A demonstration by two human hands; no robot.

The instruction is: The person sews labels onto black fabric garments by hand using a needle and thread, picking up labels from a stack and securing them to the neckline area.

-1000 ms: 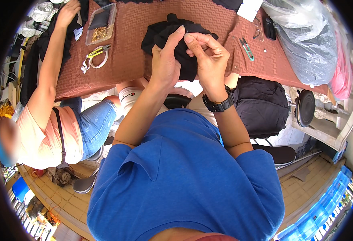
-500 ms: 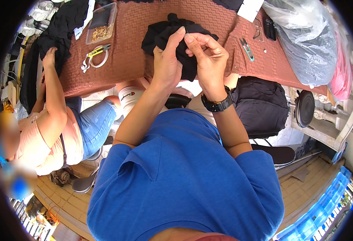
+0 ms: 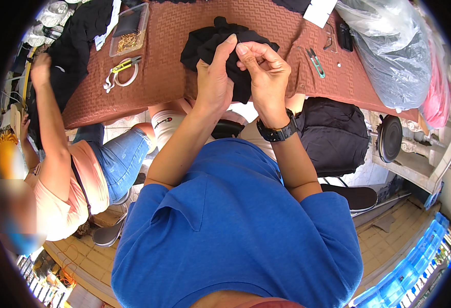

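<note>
A bunched black cloth (image 3: 197, 49) lies over the table in front of me. My left hand (image 3: 215, 82) is closed on it, thumb pointing up, its other fingers mostly hidden by the cloth and palm. Right beside that thumb, my right hand (image 3: 267, 74) pinches thumb and forefinger together above the cloth. Whatever is in this pinch is too small to make out. A dark watch (image 3: 278, 131) is on my right wrist.
Thread snips with green handles (image 3: 316, 64) lie to the right, near eyeglasses (image 3: 330, 38) and filled plastic bags (image 3: 389, 61). On the left are yellow snips (image 3: 123, 65), a tape roll (image 3: 134, 74) and a clear box (image 3: 142, 31). A co-worker (image 3: 71, 190) sits at left.
My hands and the black cloth stay almost still. The co-worker has leaned away to the left, with one hand moved farther left along the black fabric there.
</note>
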